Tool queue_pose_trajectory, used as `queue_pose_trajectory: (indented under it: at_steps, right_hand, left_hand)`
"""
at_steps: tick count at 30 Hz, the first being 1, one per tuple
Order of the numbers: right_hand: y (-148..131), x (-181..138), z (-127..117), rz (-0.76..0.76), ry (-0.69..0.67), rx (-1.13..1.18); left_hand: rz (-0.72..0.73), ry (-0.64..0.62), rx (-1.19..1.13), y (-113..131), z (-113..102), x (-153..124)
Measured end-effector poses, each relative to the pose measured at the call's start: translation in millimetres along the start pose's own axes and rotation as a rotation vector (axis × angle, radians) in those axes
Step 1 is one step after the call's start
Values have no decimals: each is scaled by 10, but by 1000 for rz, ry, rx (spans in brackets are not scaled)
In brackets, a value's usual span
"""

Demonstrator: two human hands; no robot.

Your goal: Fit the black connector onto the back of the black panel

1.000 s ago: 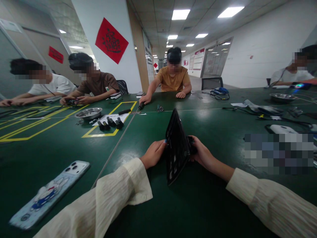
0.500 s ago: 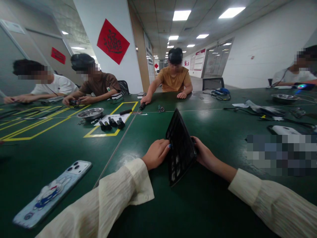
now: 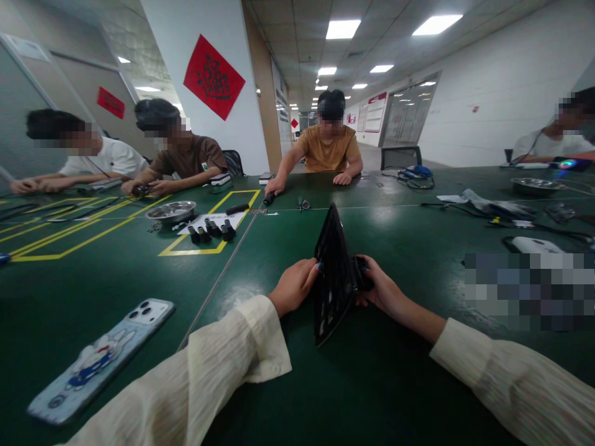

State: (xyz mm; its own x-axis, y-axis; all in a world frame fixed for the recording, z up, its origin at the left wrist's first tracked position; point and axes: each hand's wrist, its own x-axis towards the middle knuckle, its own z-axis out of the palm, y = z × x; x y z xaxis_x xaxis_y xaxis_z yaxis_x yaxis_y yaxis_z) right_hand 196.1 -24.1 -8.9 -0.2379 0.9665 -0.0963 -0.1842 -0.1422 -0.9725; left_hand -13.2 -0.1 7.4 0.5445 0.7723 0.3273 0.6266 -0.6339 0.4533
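Observation:
A black flat panel (image 3: 332,279) stands tilted upright on the green table, its dark face with lighter patches turned towards me. My left hand (image 3: 295,285) closes on its left edge, thumb with a blue nail against the panel. On the other side, my right hand (image 3: 379,286) is closed round a dark block-like part (image 3: 362,272) that sticks out from the panel's back. I cannot tell whether that part is fixed to the panel. Most fingers of both hands are hidden. To the left of my sleeve lies a phone in a light-blue rabbit case (image 3: 102,362).
On the green table (image 3: 395,371) are a metal bowl (image 3: 171,212), several black cylindrical parts (image 3: 212,229) and yellow tape outlines. A co-worker opposite reaches out a hand (image 3: 275,186) to a dark tool. Cables (image 3: 502,217) and a white device (image 3: 534,244) lie at the right.
The panel has turned more edge-on. My right hand has shifted slightly outward from it, and the dark part at its back now shows. My left hand keeps its hold.

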Motion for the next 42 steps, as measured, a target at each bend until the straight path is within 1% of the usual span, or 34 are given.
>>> queue_pose_trajectory:
  at_steps: [5,12,16,22,30,32,38,42]
  right_hand:
    - [-19,-26,23,-20,9,2]
    - [7,14,6,-11,1,-10]
    - [32,36,-12,-8,8,-15]
    - [19,10,0,-30,8,-13]
    - [52,25,-35,-37,-6,-25]
    - [65,28,-46,-45,-7,-24]
    - [85,28,-55,-43,-7,-6]
    - [94,35,-62,-44,-19,-8]
  left_hand:
    - [16,-13,44,12,4,-7]
    - [34,-33,25,9,-3,-12]
    - [55,-19,28,15,-9,-20]
    - [46,0,86,42,-28,-36]
    - [34,28,69,47,-21,-38]
    - [22,17,83,45,-22,-24]
    - [-32,-80,79,53,-46,-16]
    - [-16,-93,103,58,-54,-31]
